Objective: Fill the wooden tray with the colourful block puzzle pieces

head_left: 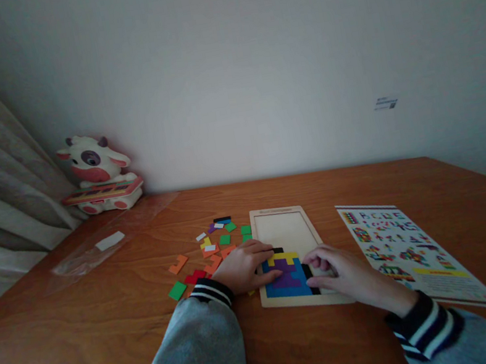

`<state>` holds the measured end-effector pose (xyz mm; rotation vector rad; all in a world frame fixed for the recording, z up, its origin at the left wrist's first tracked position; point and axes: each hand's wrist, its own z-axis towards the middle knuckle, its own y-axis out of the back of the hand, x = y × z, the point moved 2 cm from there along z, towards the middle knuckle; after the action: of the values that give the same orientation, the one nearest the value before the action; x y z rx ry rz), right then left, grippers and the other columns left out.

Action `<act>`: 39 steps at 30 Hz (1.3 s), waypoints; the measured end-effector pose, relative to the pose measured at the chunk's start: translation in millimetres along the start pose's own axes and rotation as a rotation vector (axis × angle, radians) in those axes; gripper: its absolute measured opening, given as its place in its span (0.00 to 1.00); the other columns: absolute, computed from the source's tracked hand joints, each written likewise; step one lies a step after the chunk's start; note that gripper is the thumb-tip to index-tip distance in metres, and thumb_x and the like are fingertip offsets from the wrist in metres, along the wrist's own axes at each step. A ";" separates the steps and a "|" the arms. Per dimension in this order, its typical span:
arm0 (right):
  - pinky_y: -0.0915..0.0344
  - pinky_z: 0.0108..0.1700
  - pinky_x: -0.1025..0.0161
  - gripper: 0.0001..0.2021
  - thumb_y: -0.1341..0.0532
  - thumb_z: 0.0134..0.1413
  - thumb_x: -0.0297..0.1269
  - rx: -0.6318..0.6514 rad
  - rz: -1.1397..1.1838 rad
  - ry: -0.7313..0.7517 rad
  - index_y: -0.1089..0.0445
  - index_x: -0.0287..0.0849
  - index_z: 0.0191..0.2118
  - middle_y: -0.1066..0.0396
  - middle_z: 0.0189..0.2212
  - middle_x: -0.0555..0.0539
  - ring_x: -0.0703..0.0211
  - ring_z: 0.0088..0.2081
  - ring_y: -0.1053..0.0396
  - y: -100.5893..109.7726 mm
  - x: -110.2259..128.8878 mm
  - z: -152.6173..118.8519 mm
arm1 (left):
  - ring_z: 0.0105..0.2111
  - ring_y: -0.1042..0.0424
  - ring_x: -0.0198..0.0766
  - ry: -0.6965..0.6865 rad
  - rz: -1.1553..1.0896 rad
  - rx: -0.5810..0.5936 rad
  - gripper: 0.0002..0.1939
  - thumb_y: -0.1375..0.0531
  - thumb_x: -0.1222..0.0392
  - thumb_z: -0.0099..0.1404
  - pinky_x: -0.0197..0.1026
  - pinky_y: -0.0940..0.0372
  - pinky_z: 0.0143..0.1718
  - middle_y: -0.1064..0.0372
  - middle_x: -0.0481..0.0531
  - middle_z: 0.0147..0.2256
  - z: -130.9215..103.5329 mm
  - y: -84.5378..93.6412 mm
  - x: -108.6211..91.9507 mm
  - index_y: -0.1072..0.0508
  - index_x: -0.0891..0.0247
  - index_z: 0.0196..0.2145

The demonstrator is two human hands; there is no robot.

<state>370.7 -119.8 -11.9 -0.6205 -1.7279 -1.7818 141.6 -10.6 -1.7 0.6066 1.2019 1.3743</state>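
A wooden puzzle tray [277, 221] lies before me, its lower part filled with blue [284, 292], purple [287, 267] and yellow [292, 256] block pieces. Across its left rim rests my left hand [249, 267], fingers stretched and apart, the thumb on the purple area. Part of a dark piece [278, 250] shows just beyond those fingertips. At the right side of the filled area, my right hand [334, 269] has curled fingers and its thumb against a black puzzle piece [308, 272]. The fingers partly cover that piece.
Loose coloured pieces, including a green square [177, 291] and an orange piece [178, 264], lie left of the tray. A printed pattern sheet [418, 251] is on the right. Clear plastic wrap [82, 257] and a cow toy with a keyboard [101, 175] are at the back left.
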 end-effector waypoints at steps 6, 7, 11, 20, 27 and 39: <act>0.38 0.34 0.64 0.15 0.42 0.60 0.48 0.164 -0.010 0.016 0.25 0.44 0.39 0.26 0.30 0.49 0.58 0.32 0.31 15.5 1.5 26.6 | 0.51 0.30 0.45 0.003 -0.001 -0.026 0.19 0.41 0.47 0.68 0.45 0.36 0.57 0.27 0.57 0.50 0.2 -0.1 -0.5 0.24 0.63 0.49; 0.39 0.33 0.64 0.16 0.44 0.61 0.49 0.164 -0.030 0.019 0.25 0.44 0.39 0.25 0.30 0.49 0.58 0.32 0.30 18.4 0.5 32.6 | 0.51 0.30 0.45 0.004 0.000 -0.029 0.19 0.40 0.48 0.67 0.45 0.36 0.56 0.27 0.58 0.49 0.4 0.5 -1.1 0.24 0.63 0.48; 0.37 0.36 0.62 0.22 0.51 0.65 0.51 -0.066 -0.065 0.031 0.26 0.42 0.42 0.25 0.29 0.48 0.55 0.32 0.29 23.6 -12.5 50.6 | 0.48 0.28 0.44 0.028 -0.002 -0.025 0.19 0.40 0.48 0.67 0.44 0.33 0.53 0.27 0.58 0.47 0.3 1.2 -2.6 0.23 0.64 0.47; 0.36 0.34 0.60 0.22 0.50 0.64 0.52 -0.360 -0.041 -0.044 0.31 0.41 0.50 0.25 0.31 0.46 0.55 0.31 0.29 11.0 -40.2 44.7 | 0.48 0.28 0.42 0.076 -0.015 -0.065 0.18 0.44 0.49 0.70 0.42 0.33 0.53 0.28 0.56 0.47 0.2 -0.8 -3.3 0.25 0.63 0.49; 0.33 0.38 0.57 0.21 0.47 0.62 0.53 -0.453 0.009 -0.035 0.31 0.44 0.50 0.25 0.37 0.44 0.53 0.35 0.28 8.2 -53.7 46.6 | 0.50 0.31 0.46 0.318 0.174 -0.280 0.15 0.45 0.58 0.69 0.49 0.34 0.54 0.29 0.57 0.50 -0.2 5.1 4.5 0.28 0.61 0.52; 0.32 0.38 0.55 0.19 0.45 0.60 0.51 -0.530 0.004 0.004 0.30 0.42 0.47 0.27 0.36 0.43 0.53 0.34 0.30 8.7 -53.9 45.7 | 0.50 0.29 0.46 0.604 0.381 -0.309 0.16 0.45 0.57 0.70 0.49 0.34 0.53 0.28 0.56 0.49 -53.0 43.8 63.6 0.31 0.61 0.54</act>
<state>412.9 -69.8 -39.7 -0.8280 -1.2410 -2.2498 63.2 40.6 1.5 0.2005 1.3385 2.1189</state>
